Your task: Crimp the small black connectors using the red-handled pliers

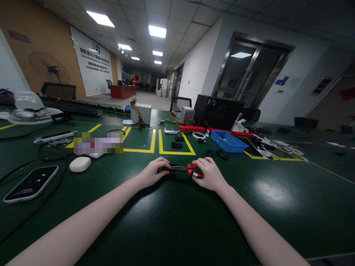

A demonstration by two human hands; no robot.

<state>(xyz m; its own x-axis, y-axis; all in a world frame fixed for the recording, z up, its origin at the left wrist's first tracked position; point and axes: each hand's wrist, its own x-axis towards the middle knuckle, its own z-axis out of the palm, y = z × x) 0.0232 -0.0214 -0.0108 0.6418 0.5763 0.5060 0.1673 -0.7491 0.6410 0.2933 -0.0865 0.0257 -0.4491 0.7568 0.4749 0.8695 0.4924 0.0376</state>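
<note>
Red-handled long-nose pliers (192,171) lie sideways just above or on the green table, their dark jaws pointing left. My right hand (209,173) is wrapped round the red and black handles, which are spread apart. On the other side, my left hand (152,173) pinches a small black piece (163,169) at the tips of the jaws. What exactly this piece is cannot be made out, and my fingers cover part of it. Beyond the hands, small black bundles (176,145) lie within a yellow taped outline.
A blue tray (227,142) stands right of centre, with a black computer case (217,114) behind it. At the back is a power supply (144,113) with coloured wires. A phone-like device (31,184), a white case (80,164) and black cables lie on the left.
</note>
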